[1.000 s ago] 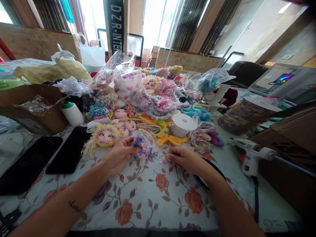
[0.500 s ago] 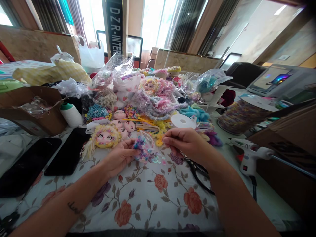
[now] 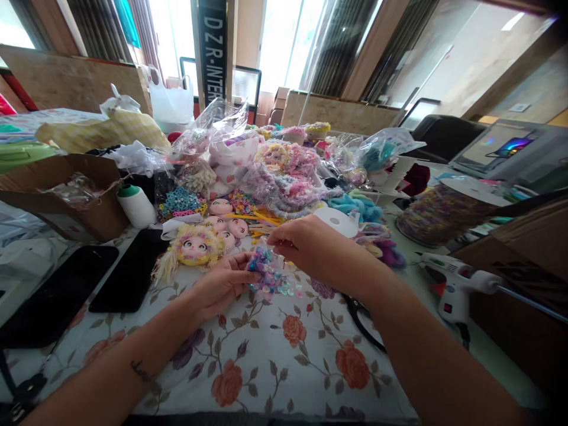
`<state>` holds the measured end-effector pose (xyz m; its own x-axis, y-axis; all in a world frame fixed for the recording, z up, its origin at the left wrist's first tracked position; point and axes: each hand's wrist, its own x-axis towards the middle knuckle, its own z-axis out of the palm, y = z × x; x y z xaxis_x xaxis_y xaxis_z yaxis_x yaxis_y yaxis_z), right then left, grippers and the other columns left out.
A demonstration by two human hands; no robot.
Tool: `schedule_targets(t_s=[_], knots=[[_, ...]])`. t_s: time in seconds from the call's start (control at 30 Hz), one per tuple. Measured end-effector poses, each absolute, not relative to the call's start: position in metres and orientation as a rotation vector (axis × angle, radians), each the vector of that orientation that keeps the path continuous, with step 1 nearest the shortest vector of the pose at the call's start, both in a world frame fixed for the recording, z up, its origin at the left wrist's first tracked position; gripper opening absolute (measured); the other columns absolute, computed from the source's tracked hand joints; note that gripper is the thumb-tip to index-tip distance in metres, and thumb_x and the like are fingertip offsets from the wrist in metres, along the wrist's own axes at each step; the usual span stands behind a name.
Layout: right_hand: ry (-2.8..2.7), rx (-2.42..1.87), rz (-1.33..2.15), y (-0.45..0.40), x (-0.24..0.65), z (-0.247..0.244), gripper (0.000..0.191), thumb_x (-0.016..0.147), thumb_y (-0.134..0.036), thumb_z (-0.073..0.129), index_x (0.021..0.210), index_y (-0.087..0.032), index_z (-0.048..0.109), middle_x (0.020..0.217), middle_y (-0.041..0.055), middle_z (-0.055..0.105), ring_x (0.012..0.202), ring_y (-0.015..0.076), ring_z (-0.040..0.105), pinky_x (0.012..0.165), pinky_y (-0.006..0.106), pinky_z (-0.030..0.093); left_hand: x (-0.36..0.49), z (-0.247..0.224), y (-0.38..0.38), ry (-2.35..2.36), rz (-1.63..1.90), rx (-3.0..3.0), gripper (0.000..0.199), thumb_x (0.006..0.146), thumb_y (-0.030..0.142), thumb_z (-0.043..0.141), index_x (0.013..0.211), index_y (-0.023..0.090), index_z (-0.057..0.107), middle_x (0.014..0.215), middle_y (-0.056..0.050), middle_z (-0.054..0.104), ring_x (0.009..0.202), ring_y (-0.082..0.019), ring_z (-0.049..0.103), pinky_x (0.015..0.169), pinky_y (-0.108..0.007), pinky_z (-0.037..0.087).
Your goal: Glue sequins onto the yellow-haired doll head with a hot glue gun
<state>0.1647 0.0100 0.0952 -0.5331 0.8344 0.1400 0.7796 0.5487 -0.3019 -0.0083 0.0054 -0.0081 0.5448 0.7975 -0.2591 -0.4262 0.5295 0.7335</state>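
My left hand (image 3: 228, 281) grips a small clear bag of blue, purple and pink beads (image 3: 265, 269) by its left side, low over the flowered tablecloth (image 3: 252, 361). At the bag's upper edge is my right hand (image 3: 295, 239), its thumb and fingertips pinched together on the clear plastic. Some shiny pale pieces show at the bag's lower right. Left of the bag lies a doll head with yellow curly trim (image 3: 193, 245), beside several bare doll faces (image 3: 237, 228). Black scissors (image 3: 366, 325) are partly hidden under my right forearm.
Two black phones (image 3: 128, 272) lie at the left, near an open cardboard box (image 3: 89, 207) and a white thread cone (image 3: 137, 207). Yarn and plastic bags are heaped behind. At the right are a glue gun (image 3: 457, 284) and a large ribbon spool (image 3: 448, 207).
My right hand has moved left from the yellow pieces to the top of the bead bag. My left hand still holds the bag. The view has shifted slightly.
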Motion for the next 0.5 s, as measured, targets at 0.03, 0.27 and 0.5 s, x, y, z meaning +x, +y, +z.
schedule_targets(t_s=[0.03, 0.27, 0.5], knots=[[-2.514, -1.345, 0.282, 0.0095, 0.1643, 0.0965, 0.019, 0.08, -0.012, 0.055, 0.069, -0.02, 0.069, 0.063, 0.0028, 0.063, 0.059, 0.0144, 0.054, 0.056, 0.026, 0.037, -0.0084, -0.0088, 0.0055, 0.624, 0.791, 0.667, 0.029, 0.065, 0.004, 0.076, 0.091, 0.014, 0.066, 0.08, -0.002, 0.066, 0.067, -0.008, 0.061, 0.068, -0.018, 0.048], [-2.437, -1.406, 0.272, 0.006, 0.162, 0.1015, 0.023, 0.081, -0.017, 0.053, 0.064, -0.019, 0.068, 0.058, 0.0013, 0.062, 0.054, 0.0129, 0.051, 0.055, 0.026, 0.036, -0.0089, -0.011, 0.0059, 0.61, 0.789, 0.687, 0.027, 0.065, 0.007, 0.077, 0.088, 0.014, 0.065, 0.079, -0.002, 0.066, 0.069, -0.009, 0.061, 0.069, -0.019, 0.048], [-2.4, -1.342, 0.428, 0.0068, 0.1674, 0.0923, 0.021, 0.075, -0.014, 0.056, 0.059, -0.02, 0.069, 0.059, 0.0, 0.064, 0.055, 0.0131, 0.055, 0.056, 0.025, 0.04, -0.0089, -0.0109, 0.0063, 0.592, 0.796, 0.68, 0.027, 0.066, 0.006, 0.076, 0.088, 0.014, 0.065, 0.078, -0.001, 0.064, 0.071, -0.009, 0.061, 0.07, -0.019, 0.048]])
